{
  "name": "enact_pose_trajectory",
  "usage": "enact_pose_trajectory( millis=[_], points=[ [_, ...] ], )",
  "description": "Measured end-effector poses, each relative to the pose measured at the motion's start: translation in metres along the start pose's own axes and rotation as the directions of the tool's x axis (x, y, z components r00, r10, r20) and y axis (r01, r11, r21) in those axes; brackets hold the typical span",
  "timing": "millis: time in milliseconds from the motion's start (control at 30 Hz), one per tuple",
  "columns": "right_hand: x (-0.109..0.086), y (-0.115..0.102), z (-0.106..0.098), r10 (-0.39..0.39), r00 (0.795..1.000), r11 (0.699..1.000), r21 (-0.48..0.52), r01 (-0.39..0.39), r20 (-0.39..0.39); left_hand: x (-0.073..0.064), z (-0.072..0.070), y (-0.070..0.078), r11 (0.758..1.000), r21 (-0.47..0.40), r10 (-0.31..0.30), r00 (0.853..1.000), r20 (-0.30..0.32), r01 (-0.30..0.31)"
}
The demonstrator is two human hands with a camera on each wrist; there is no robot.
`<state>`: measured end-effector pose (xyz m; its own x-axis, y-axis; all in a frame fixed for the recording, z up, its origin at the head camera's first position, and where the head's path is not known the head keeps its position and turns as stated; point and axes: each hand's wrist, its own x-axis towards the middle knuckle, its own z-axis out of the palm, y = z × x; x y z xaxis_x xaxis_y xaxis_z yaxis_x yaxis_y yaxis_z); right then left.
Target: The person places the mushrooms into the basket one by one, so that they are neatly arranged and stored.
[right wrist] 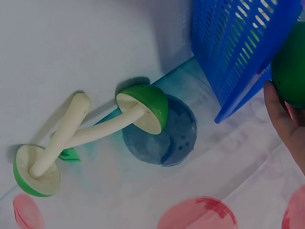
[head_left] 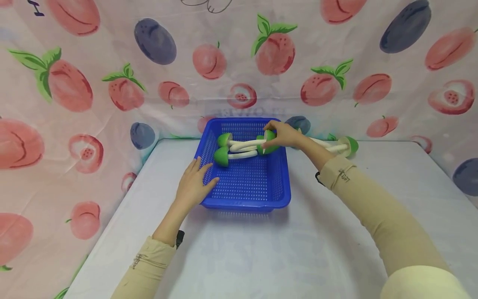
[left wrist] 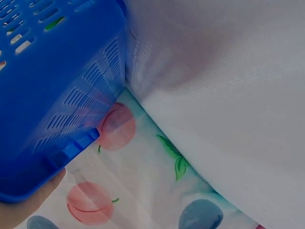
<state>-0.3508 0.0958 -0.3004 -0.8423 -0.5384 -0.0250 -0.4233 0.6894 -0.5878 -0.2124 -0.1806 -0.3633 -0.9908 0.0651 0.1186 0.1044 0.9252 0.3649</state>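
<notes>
A blue plastic basket [head_left: 242,203] stands on the table with several toy mushrooms inside, green-capped with white stems. One mushroom [head_left: 221,157] lies at the left in it, and another cap [head_left: 224,139] shows just behind. My right hand [head_left: 284,135] pinches the green cap of a mushroom [head_left: 248,144] over the basket's right side; that cap [right wrist: 291,67] also shows at the edge of the right wrist view. My left hand [head_left: 192,182] rests on the basket's left rim with its fingers spread. In the left wrist view, part of that hand [left wrist: 38,202] touches the rim.
Right of the basket, two more mushrooms lie crossed near the table's back edge, one cap [head_left: 351,146] beyond my right forearm; the right wrist view shows both caps, one [right wrist: 150,107] nearer the basket. A fruit-printed cloth [head_left: 239,54] hangs behind the white table [head_left: 328,249].
</notes>
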Motion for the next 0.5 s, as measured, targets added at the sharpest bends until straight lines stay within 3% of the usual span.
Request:
enact_pose_trajectory(
  millis=[267, 500],
  points=[
    [0.015, -0.015, -0.003, -0.004, 0.995, 0.994, -0.107, 0.015, 0.101, 0.000, -0.001, -0.003, 1.000, -0.001, -0.001, 1.000, -0.006, 0.001],
    [0.024, -0.033, -0.009, 0.002, 0.986, 0.994, -0.108, 0.017, 0.168, 0.001, 0.000, -0.002, 1.000, -0.007, 0.012, 1.000, -0.005, -0.012]
  ],
)
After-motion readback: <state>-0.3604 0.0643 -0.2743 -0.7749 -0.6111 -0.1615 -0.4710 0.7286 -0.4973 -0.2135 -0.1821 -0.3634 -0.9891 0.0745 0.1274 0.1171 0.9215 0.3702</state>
